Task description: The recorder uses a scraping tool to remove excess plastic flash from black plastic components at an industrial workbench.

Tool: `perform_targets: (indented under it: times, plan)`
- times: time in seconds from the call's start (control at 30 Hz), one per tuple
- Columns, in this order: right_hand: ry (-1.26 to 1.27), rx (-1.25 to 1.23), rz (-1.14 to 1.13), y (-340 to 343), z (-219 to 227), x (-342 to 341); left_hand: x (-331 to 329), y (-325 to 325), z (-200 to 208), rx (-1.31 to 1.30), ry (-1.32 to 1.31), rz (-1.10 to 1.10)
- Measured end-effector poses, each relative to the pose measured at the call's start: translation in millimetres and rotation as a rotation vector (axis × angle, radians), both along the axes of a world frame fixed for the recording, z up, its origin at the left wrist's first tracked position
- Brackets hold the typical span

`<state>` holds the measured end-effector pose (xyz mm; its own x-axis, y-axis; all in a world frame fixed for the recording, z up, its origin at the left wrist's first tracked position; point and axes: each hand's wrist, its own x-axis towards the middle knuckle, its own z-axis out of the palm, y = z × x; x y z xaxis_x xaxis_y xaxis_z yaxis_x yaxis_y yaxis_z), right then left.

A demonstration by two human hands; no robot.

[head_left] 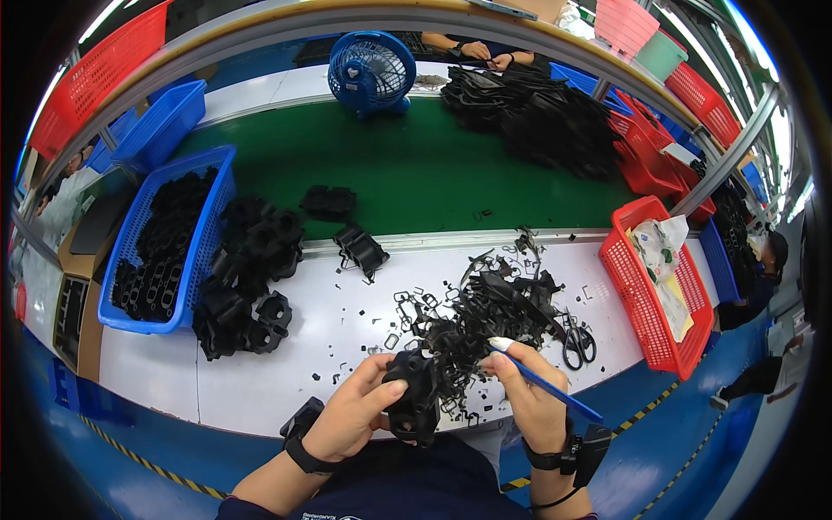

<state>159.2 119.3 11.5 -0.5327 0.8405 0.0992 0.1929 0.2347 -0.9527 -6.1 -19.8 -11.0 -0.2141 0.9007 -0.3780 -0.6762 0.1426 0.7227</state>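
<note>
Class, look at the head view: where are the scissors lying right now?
The scissors lie on the white table, right of the black scrap pile, left of the red basket.

So on the worktop [260, 381], the scrap pile [485, 316] sits in the middle with scissors [576, 340] just right of it. Stacked parts [247, 286] lie left, beside 1 basket [165, 243]. Another basket [654, 286] sits far right, and the fan [371, 74] is behind.

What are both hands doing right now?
Left hand: closed, holding a black plastic part.
Right hand: closed around a thin blue tool, fingertips touching the same part.
</note>
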Motion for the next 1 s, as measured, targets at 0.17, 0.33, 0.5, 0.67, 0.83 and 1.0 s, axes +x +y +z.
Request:
perform_targets:
  times: [0.17, 0.33, 0.5, 0.67, 0.83, 1.0]
  plan:
    - [-0.019, 0.327, 0.076, 1, -7, 2, 2, 5, 6, 0.009, -0.013, -0.003]
    - [-0.048, 0.166, 0.098, -7, -3, 3, 0, 5, -3, 0.077, -0.21, -0.013]
    - [-0.028, 0.119, 0.083, -10, -1, 1, 1, 8, 0, 0.076, -0.197, 0.03]
    - [-0.001, 0.117, 0.107, -16, -4, 2, -3, 6, -8, 0.109, -0.348, -0.006]
    - [0.011, 0.099, 0.153, -21, 2, 1, -9, 6, -14, 0.259, -0.858, -0.002]
    - [0.04, 0.07, 0.157, -23, 2, 1, -7, 7, -13, 0.302, -0.891, -0.049]
